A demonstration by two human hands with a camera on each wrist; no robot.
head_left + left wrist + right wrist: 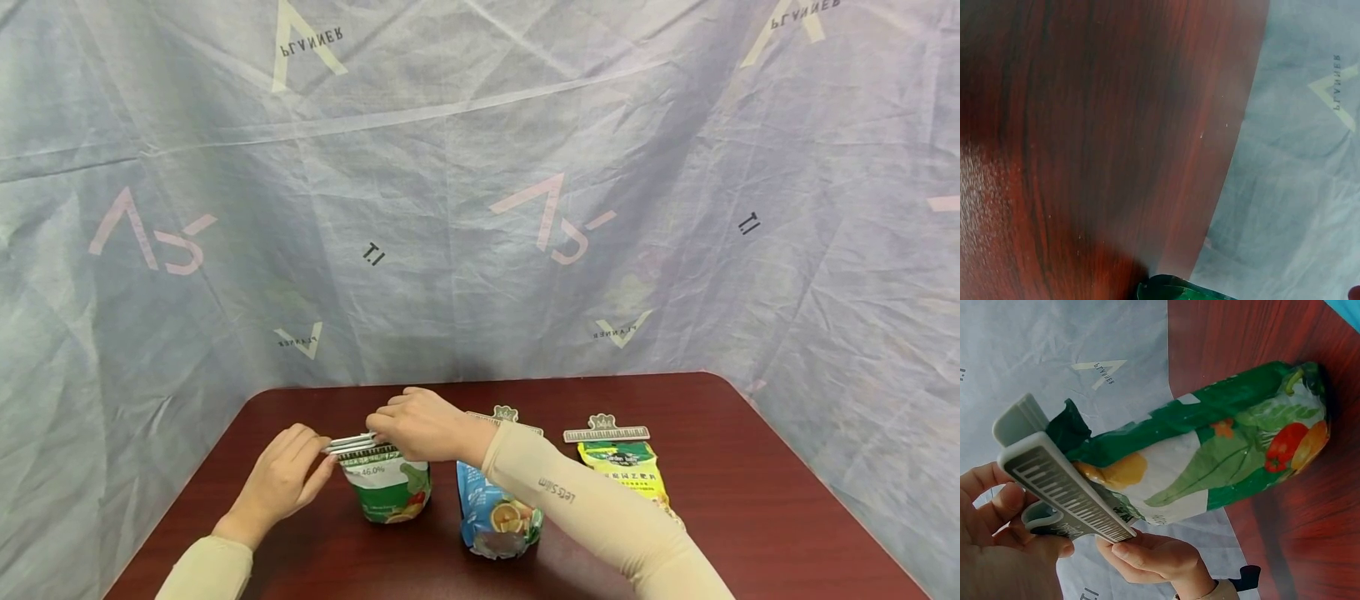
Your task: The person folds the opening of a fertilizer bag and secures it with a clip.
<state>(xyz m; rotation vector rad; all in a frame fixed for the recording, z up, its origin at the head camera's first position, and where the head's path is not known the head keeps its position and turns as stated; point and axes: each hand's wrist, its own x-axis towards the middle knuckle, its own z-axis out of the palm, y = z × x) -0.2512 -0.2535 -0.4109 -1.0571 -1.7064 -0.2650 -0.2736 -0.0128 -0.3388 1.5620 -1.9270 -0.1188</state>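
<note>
Gripping a white-edged clip [1066,487] marked with keyboard stripes: right hand [420,421], thumb and fingers clamped on its handle. Left hand [288,467]: thumb and fingertips pinching at the clip's left end. Clip: two bars astride the top of a green-and-white bag [390,492], one green corner emerging between them. Bag: standing on the left part of a dark red table [765,517], vegetables printed on front. Rightward: blue bag [480,500], upper part hidden by the right sleeve [592,500]; yellow bag [626,467], striped clip [606,432] at its top. Behind: printed grey cloth [450,208].
</note>
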